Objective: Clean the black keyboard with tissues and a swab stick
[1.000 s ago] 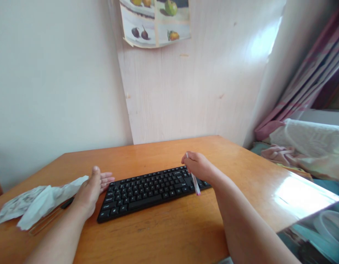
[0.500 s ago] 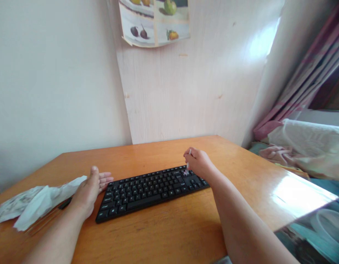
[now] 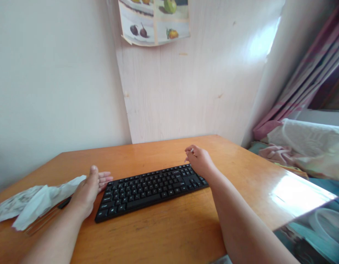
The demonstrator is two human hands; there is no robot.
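A black keyboard (image 3: 147, 189) lies slanted on the wooden table. My left hand (image 3: 89, 189) rests at its left end, palm inward, fingers stretched out and thumb raised; the fingertips are by the keyboard's corner. Over the keyboard's right part, my right hand (image 3: 199, 159) is closed around a small white-handled brush (image 3: 191, 150). Only the end of the handle shows clearly; the fingers hide most of it, and its tip is hard to make out. This hand covers the number keys.
Left of my left hand lie a crumpled white wrapper (image 3: 43, 200), thin brown sticks (image 3: 43, 222) and a small black object (image 3: 65, 202). The wooden table (image 3: 147, 238) meets a panelled wall. Beyond its right edge are bedding (image 3: 309, 143) and a clear plastic tub (image 3: 328, 223).
My right hand has tilted the brush and lifted its tip off the keys near the keyboard's right part. My left hand has stayed in place.
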